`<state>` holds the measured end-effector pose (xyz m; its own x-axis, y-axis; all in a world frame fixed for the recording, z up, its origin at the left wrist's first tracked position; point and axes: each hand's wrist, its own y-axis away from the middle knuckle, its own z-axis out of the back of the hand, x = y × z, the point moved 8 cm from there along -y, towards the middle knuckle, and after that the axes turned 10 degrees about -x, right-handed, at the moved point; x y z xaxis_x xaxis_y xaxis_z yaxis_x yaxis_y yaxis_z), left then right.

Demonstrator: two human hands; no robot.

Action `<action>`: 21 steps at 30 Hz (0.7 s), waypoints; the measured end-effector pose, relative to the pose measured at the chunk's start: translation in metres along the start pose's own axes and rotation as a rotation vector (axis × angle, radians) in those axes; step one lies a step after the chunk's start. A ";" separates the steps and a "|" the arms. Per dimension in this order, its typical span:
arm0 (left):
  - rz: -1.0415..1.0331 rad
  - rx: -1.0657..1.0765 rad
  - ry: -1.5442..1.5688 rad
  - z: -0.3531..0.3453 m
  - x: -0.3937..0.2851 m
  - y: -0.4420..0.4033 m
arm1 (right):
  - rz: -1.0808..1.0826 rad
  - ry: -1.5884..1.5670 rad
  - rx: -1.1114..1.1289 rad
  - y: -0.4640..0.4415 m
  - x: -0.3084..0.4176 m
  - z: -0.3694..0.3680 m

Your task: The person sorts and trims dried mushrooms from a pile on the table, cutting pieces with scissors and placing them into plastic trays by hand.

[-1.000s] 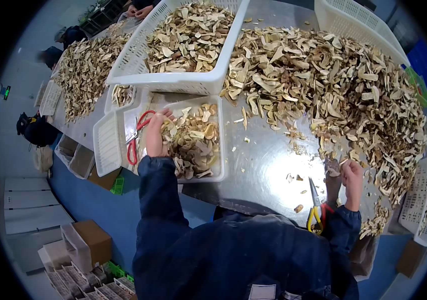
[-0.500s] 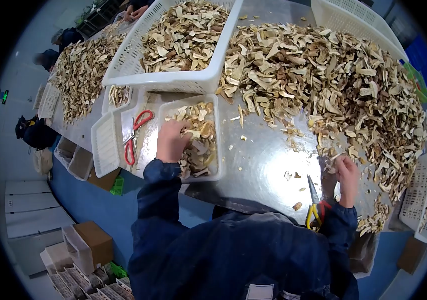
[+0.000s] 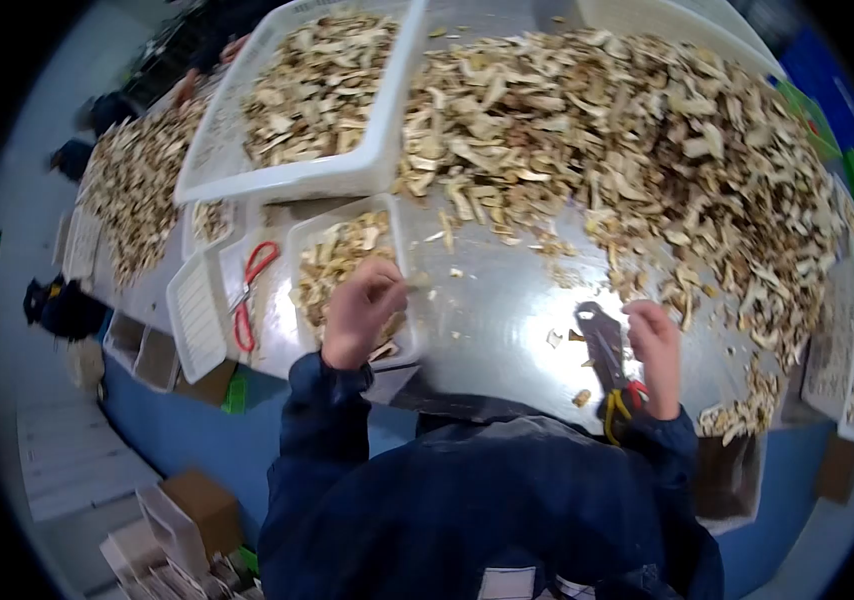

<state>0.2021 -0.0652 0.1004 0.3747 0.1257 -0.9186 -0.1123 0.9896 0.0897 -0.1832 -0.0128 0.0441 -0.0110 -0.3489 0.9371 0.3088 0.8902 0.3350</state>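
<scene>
Over the right rim of a small white box [image 3: 406,300] of sliced mushrooms, my left hand [image 3: 362,312] is closed, with a small blurred mushroom slice at its fingertips. My right hand [image 3: 655,350] hovers above the metal table [image 3: 487,340] with its fingers curled together; whatever they hold is too small to make out. Beside it lie scissors with yellow and red handles [image 3: 619,408], under a dark shadow. A large heap of mushroom slices [image 3: 587,130] spreads beyond both hands. Red-handled scissors [image 3: 244,300] rest left of the small box.
A large white basket [image 3: 287,182] of slices stands behind the small box. At the left are a white lid [image 3: 197,315] and another mushroom heap [image 3: 147,180], with other people beyond. More white baskets [image 3: 832,340] stand at the right edge. Small scraps dot the table.
My left hand has moved from over the mushrooms in the small box to its right rim, its fingers now closed. My right hand has shifted slightly. The whole view has turned a little.
</scene>
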 end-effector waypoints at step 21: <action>-0.120 0.698 0.121 -0.250 -0.068 0.076 | 0.326 0.216 -0.123 0.065 0.025 0.013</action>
<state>-0.0617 -0.0156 0.0735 0.2378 0.0445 -0.9703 0.5534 0.8147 0.1729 -0.1755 0.0402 0.0907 0.3023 -0.1199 0.9456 0.3744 0.9273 -0.0021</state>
